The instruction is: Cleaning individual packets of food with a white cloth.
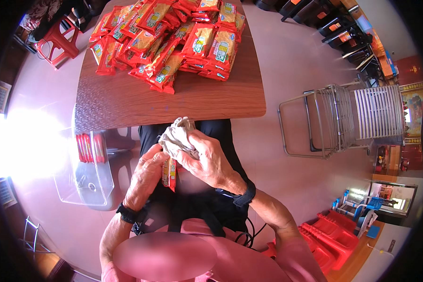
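My right hand (209,158) holds a crumpled pale grey cloth (179,137) just in front of the table's near edge, above my lap. Below the cloth, my left hand (146,176) grips a red and yellow snack packet (169,174) that hangs upright. Its upper end is hidden behind the cloth and my fingers. Ahead, a big heap of similar red snack packets (197,40) covers the far part of the brown wooden table (197,102). Some lie stacked flat, others lean at angles.
Left of my legs, a clear plastic box (105,190) holds several red packets in a row. Metal folding racks (313,123) stand on the right, with red plastic stools (331,239) behind them at lower right. Another red stool (61,40) and part of a person are at upper left.
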Demonstrator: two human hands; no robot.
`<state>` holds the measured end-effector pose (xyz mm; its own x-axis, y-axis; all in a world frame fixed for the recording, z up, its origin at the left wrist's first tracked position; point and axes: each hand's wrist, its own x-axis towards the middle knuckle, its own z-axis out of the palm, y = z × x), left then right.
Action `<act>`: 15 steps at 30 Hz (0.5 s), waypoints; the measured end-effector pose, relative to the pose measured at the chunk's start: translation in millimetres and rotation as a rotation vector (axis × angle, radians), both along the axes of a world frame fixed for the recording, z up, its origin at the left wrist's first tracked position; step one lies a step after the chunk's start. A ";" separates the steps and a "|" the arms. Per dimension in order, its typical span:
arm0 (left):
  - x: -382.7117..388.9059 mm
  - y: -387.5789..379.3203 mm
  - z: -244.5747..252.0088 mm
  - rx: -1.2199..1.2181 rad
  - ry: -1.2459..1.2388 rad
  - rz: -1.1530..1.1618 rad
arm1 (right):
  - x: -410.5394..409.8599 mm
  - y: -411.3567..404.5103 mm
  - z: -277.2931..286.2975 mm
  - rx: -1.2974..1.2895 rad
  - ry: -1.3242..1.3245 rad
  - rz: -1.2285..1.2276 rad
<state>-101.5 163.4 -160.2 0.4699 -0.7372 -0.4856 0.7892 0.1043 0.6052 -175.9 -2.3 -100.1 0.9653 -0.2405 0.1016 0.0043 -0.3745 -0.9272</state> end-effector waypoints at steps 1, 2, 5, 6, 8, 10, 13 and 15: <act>-1.6 1.6 -3.4 0.020 -0.018 0.044 | -1.5 0.6 -4.5 0.002 0.025 0.019; -2.1 2.2 -5.5 0.039 -0.035 0.087 | -3.5 2.2 -5.5 0.001 0.027 0.020; -4.3 -1.1 -2.9 0.025 -0.057 0.147 | -13.1 9.0 -2.0 -0.024 0.093 0.096; -4.7 -1.3 -2.6 -0.012 -0.079 0.170 | -16.8 11.4 0.2 -0.031 0.074 0.151; 0.4 1.2 -12.4 -0.016 -0.037 0.157 | -24.5 18.4 3.3 0.016 0.112 0.211; -0.5 -1.0 -11.0 0.013 0.042 0.161 | -30.1 17.0 6.3 0.032 0.135 0.232; 1.0 -7.8 0.4 0.028 0.154 0.106 | -36.2 14.7 5.6 0.271 0.060 0.327; 2.8 -7.0 -1.0 0.010 0.157 0.054 | -36.2 13.6 4.1 0.396 0.123 0.288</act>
<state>-98.7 156.5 -161.2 0.4260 -0.7079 -0.5634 0.8678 0.1435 0.4758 -212.0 11.3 -96.0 0.9972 0.0403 -0.0623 -0.0626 0.0062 -0.9980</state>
